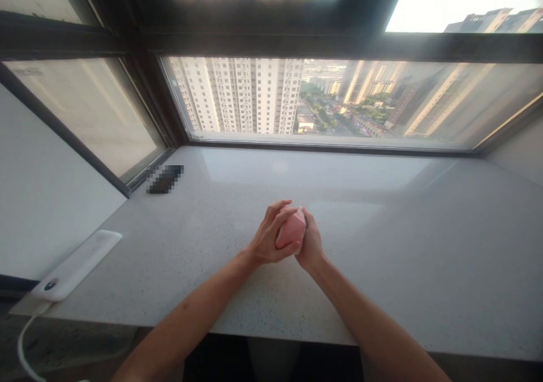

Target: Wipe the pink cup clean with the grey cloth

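A pink, faceted object (292,227), possibly folded paper or a soft block, sits between my hands above the speckled grey stone counter (382,257). My left hand (268,237) wraps around its near and left sides, with the fingers curled over it. My right hand (311,241) presses against its right side from below. Much of the object is hidden by my fingers, so its full shape and material cannot be made out.
A white flat device (76,265) with a trailing cable lies at the counter's left edge. A small dark pixelated object (164,179) lies farther back on the left. A dark-framed window (322,99) runs along the far edge, overlooking tower blocks.
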Action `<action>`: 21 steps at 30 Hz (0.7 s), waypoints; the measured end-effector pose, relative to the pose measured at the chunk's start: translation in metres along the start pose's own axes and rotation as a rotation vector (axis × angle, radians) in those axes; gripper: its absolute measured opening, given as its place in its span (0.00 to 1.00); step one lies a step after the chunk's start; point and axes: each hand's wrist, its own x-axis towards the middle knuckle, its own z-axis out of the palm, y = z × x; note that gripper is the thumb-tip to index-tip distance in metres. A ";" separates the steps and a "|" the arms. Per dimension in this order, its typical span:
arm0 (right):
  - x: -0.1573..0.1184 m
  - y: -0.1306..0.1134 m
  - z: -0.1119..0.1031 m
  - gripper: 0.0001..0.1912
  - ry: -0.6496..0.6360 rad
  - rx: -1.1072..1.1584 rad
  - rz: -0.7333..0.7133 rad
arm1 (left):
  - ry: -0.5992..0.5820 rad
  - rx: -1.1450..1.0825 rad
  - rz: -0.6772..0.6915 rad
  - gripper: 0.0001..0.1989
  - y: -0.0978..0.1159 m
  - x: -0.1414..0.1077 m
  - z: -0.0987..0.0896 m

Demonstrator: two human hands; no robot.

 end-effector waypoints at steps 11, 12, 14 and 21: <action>-0.005 -0.006 0.004 0.31 0.029 -0.125 -0.121 | 0.143 -0.044 -0.061 0.35 0.009 0.001 0.007; -0.005 -0.005 0.004 0.31 0.031 -0.134 -0.127 | 0.140 -0.084 -0.110 0.34 0.009 0.001 0.007; -0.007 -0.002 -0.001 0.32 0.062 -0.241 -0.193 | 0.147 -0.266 -0.321 0.30 0.008 0.001 0.009; -0.004 -0.002 -0.002 0.28 0.063 -0.196 -0.222 | 0.152 -0.093 -0.130 0.32 0.008 0.000 0.008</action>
